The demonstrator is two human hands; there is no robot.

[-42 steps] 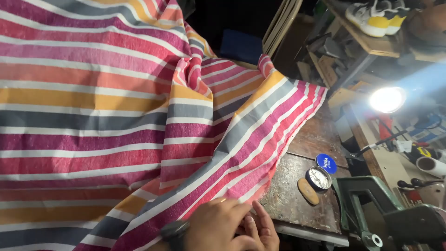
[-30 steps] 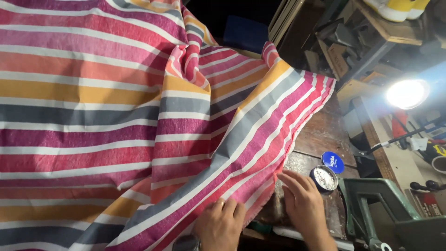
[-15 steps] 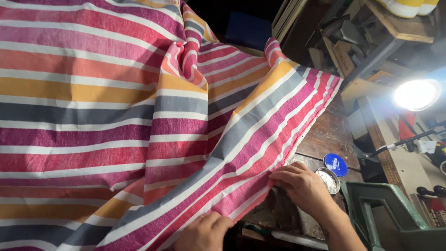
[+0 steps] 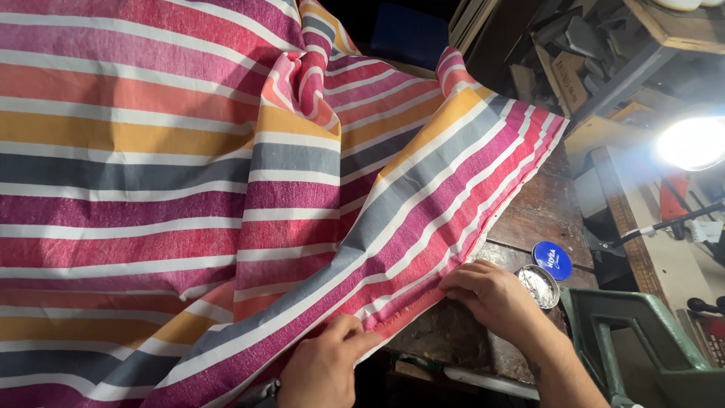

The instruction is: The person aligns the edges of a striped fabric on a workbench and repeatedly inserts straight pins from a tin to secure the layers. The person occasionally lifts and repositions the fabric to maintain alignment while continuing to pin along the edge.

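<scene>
A large striped cloth (image 4: 226, 174) in pink, red, yellow, grey and white covers most of a dark wooden workbench (image 4: 544, 211). My left hand (image 4: 325, 366) pinches the cloth's near hem at the bottom middle. My right hand (image 4: 491, 295) grips the same folded hem a little further right, fingers pressed on the edge. The hem runs between both hands along the bench's front.
A blue round tin lid (image 4: 553, 261) and its open silver tin (image 4: 538, 285) lie right of my right hand. A green metal machine (image 4: 634, 340) stands at the bottom right. A bright lamp (image 4: 691, 142) shines at the right; cluttered wooden shelves (image 4: 604, 53) fill the back.
My hands were together at the bottom edge, then moved apart. The right hand slid right and up along the hem toward the tins; the left stayed low on the cloth.
</scene>
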